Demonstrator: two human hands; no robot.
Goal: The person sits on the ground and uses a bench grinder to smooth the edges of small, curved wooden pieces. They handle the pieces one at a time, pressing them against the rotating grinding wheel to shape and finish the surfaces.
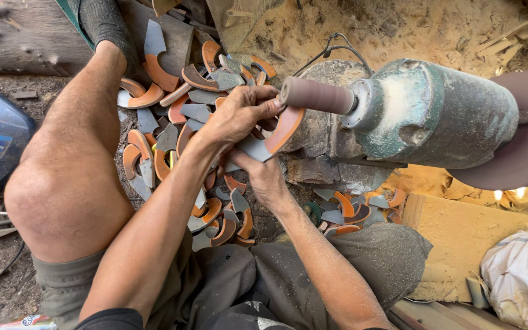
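Head view: both hands (249,131) press curved orange-grey piece (275,137) against sanding drum (316,95).

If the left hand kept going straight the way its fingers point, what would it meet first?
The left hand points right, toward the sanding drum on the green motor. The drum looks first in line, almost at the fingertips, above the orange and grey curved piece that both hands hold. Depth is hard to judge.

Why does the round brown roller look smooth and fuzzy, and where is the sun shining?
In the head view, the sanding drum looks smeared, probably motion blur from spinning; the left hand, right hand and curved orange-grey piece stay sharp. Sunlight brightens the sawdust heap; small glare spots sit under the disc. Edges bend slightly, wide-lens distortion.
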